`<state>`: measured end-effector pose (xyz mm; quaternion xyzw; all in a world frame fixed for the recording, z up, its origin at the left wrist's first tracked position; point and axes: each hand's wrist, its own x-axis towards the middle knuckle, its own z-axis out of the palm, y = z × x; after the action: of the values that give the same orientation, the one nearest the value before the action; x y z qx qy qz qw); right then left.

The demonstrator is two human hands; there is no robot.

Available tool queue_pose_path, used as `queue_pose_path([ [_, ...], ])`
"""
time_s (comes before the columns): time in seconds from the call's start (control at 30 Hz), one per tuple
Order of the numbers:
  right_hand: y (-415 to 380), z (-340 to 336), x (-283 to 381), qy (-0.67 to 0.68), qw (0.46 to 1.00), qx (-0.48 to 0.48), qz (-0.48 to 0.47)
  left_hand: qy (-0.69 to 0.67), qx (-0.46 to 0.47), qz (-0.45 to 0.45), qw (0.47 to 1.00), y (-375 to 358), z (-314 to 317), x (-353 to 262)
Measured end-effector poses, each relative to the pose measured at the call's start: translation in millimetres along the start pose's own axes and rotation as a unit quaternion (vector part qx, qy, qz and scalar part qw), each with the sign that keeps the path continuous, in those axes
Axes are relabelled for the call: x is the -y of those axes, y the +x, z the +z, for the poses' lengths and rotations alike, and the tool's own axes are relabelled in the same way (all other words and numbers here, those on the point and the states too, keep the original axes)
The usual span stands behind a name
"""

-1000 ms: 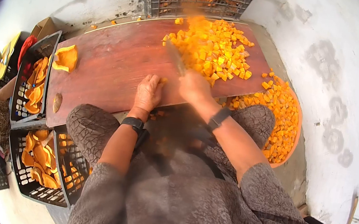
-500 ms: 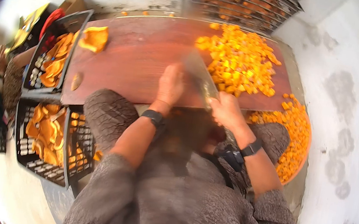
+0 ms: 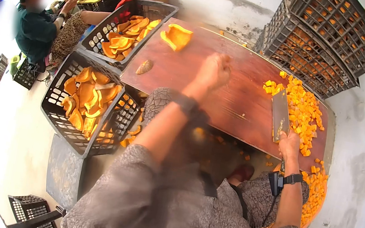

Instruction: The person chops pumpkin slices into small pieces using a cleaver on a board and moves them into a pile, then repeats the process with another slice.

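A reddish-brown board (image 3: 243,95) spans the view. My right hand (image 3: 288,145) grips the handle of a wide cleaver (image 3: 280,114), whose blade rests beside a heap of diced orange squash (image 3: 304,116) at the board's right. Over the middle of the board is my left hand (image 3: 214,71), blurred, its fingers curled; what they hold, if anything, cannot be made out. One large squash piece (image 3: 176,37) lies near the board's far left corner, and a small tan piece (image 3: 145,66) lies close to the left edge.
Black crates of squash pieces (image 3: 172,12) (image 3: 86,146) stand at the left. Stacked crates (image 3: 322,45) rise behind the board's right end. An orange tub of diced squash (image 3: 315,194) sits below right. A person (image 3: 37,34) sits at the far left.
The view has swung left. My left hand has lifted away from the cleaver and moved left over the board. The cleaver has come to the left edge of the diced heap.
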<state>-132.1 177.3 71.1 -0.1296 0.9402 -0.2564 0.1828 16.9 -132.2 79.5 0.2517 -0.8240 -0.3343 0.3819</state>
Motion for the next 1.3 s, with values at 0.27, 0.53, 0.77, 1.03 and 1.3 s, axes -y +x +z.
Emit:
queue_pose_path([
  [0.27, -27, -4, 39, 0.078, 0.997, 0.002, -0.011, 0.208, -0.049, -0.085, 0.973, 68, -116, 88],
  [0.53, -49, 15, 33, 0.080, 0.994, 0.057, -0.049, 0.300, 0.079, 0.001, 0.951, 78, -114, 175],
  [0.77, -41, 41, -3, 0.019, 0.990, 0.058, -0.124, 0.219, 0.114, -0.289, 0.925, 96, -89, 211],
  [1.03, -44, 50, -4, 0.032, 0.989, 0.034, -0.143, 0.219, 0.137, -0.235, 0.937, 96, -87, 152],
  [1.3, -62, 42, 17, -0.039, 0.980, -0.002, -0.194, 0.202, 0.399, 0.137, 0.884, 88, -61, 62],
])
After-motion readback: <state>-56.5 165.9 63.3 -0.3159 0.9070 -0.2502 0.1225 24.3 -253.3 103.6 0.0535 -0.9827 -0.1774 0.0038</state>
